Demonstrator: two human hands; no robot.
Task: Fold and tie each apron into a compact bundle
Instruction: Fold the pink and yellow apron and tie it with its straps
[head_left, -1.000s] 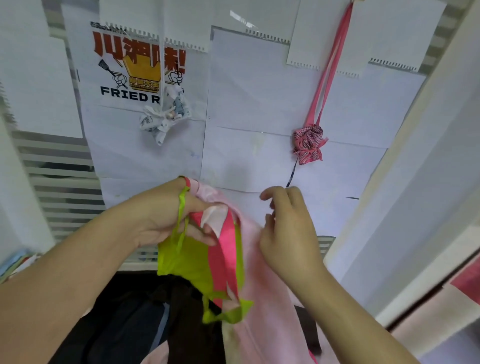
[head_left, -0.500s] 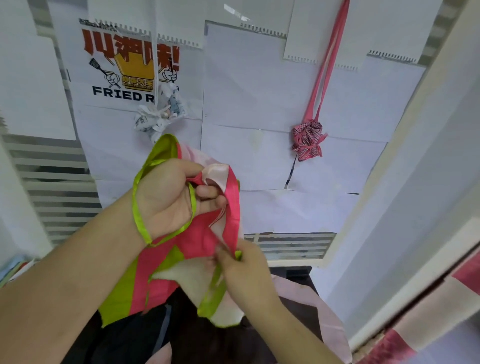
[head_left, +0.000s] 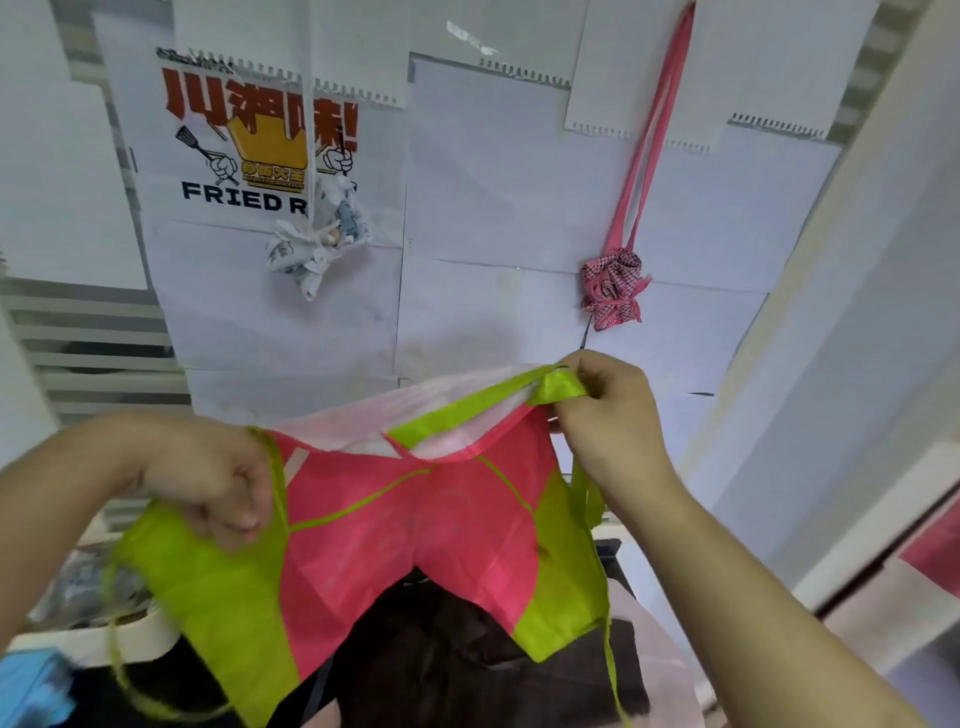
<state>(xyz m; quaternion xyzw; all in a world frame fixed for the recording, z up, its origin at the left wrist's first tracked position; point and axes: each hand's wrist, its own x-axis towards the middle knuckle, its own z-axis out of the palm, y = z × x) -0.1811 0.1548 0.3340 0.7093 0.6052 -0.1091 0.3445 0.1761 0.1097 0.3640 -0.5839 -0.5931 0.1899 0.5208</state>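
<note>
Pink-green apron (head_left: 415, 525) gripped by both hands' fingers (head_left: 234, 514); its lower edge blurred.

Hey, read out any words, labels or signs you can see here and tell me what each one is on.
"FRIED R", cut off by an overlapping sheet: on the poster on the wall.
Big red Chinese characters above it, on the same poster: partly covered, not surely readable.
Small characters on the poster's yellow emblem: too small to read.
Print on the white bundle hanging beside it: too crumpled to read.
</note>
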